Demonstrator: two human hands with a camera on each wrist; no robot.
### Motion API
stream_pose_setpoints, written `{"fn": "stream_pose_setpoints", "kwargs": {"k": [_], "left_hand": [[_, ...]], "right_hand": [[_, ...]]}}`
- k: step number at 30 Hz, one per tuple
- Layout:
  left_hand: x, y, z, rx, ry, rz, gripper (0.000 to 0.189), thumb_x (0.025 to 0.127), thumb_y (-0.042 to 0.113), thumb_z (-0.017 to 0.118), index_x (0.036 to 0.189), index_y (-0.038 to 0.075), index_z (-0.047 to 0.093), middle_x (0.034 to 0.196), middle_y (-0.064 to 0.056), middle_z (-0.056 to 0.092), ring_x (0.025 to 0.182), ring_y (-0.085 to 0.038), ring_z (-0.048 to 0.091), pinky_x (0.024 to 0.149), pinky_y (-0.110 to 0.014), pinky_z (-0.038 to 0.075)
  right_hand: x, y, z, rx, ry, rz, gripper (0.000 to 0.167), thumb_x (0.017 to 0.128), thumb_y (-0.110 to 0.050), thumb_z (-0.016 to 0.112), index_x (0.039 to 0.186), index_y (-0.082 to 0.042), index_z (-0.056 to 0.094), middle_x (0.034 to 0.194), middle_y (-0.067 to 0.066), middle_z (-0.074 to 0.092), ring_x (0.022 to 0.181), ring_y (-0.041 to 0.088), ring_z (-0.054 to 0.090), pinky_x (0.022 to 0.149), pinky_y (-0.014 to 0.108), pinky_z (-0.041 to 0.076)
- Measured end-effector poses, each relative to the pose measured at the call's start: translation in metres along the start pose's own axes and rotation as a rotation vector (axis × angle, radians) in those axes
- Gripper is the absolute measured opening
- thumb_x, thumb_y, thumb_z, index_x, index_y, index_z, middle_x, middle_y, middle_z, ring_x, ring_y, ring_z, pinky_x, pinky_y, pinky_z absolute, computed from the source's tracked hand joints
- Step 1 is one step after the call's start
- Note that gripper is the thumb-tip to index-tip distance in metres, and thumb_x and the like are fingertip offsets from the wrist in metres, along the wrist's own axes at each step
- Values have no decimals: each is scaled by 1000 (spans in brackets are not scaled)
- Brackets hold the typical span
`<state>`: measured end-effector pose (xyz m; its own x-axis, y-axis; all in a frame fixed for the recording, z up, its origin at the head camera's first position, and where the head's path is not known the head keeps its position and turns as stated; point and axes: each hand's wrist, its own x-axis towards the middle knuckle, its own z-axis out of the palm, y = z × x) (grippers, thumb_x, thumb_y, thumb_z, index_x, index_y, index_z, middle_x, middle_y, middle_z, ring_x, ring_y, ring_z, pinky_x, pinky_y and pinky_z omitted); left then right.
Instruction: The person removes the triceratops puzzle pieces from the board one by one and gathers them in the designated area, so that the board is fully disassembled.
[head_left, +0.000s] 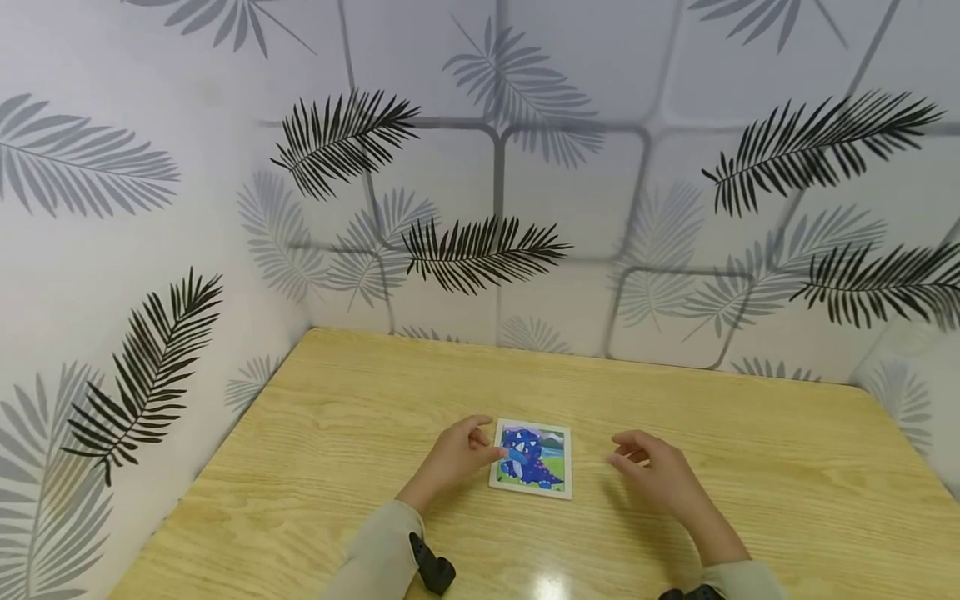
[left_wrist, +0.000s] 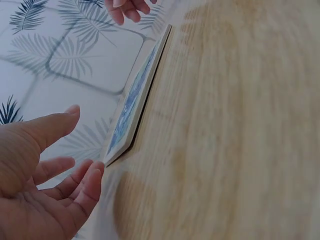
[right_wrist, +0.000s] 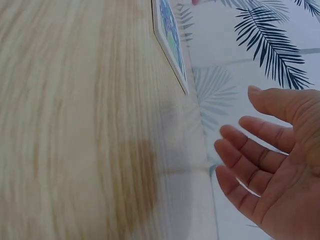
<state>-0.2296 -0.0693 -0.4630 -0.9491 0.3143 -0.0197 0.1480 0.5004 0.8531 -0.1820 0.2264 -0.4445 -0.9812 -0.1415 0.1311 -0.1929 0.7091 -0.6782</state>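
A square picture puzzle [head_left: 531, 460] with a pale frame and a blue dinosaur on it lies flat on the wooden table. My left hand [head_left: 459, 454] is at its left edge, thumb tip overlapping the picture in the head view. In the left wrist view the fingers of the left hand [left_wrist: 55, 185] are loosely bent beside the near corner of the puzzle [left_wrist: 134, 102], with nothing between them. To the right of the puzzle, my right hand [head_left: 654, 471] hovers over the table, a gap away from it. Its fingers [right_wrist: 250, 160] are relaxed and hold nothing.
The light wooden table [head_left: 360, 400] meets a wall [head_left: 570, 200] with leaf patterns at the back and another on the left. Black wrist devices [head_left: 432, 567] sit on both sleeves. A bright light reflection shows near the table's front.
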Motion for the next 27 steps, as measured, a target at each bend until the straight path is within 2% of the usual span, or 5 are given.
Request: {"fn": "stream_pose_setpoints", "kwargs": {"k": [4, 8, 12, 20, 27], "left_hand": [[7, -4, 1, -43, 27, -27, 60, 83, 23, 74, 133, 1, 50, 84, -2, 57, 69, -14, 49, 62, -27, 44], [11, -6, 2, -57, 31, -45, 56, 83, 21, 74, 132, 3, 53, 80, -2, 57, 65, -14, 48, 61, -27, 42], [14, -9, 4, -61, 43, -50, 53, 82, 19, 74, 130, 3, 55, 77, -1, 56, 64, -14, 46, 62, -27, 41], [20, -10, 5, -110, 40, -72, 51, 83, 16, 74, 129, 4, 56, 74, -1, 56, 54, -13, 45, 55, -26, 40], [23, -13, 9, -160, 38, -115, 49, 81, 14, 75, 126, 4, 58, 74, -1, 57, 52, -12, 47, 49, -24, 41]], "right_hand": [[12, -3, 9, 136, -10, 56, 35, 92, -23, 64, 118, 1, 61, 99, 6, 63, 90, 20, 58, 74, 31, 48], [24, -7, 19, 278, -18, 119, 35, 91, -20, 64, 119, 2, 60, 101, 9, 62, 91, 18, 56, 75, 26, 48], [37, -13, 30, 366, -37, 164, 36, 91, -19, 64, 120, 2, 59, 102, 9, 60, 91, 17, 53, 75, 24, 46], [59, -29, 50, 425, -60, 175, 33, 90, -14, 64, 118, 2, 61, 99, 9, 59, 88, 19, 51, 72, 22, 45], [69, -31, 65, 389, -86, 202, 27, 91, -13, 64, 115, -1, 63, 94, 7, 56, 87, 20, 50, 73, 25, 44]]}}
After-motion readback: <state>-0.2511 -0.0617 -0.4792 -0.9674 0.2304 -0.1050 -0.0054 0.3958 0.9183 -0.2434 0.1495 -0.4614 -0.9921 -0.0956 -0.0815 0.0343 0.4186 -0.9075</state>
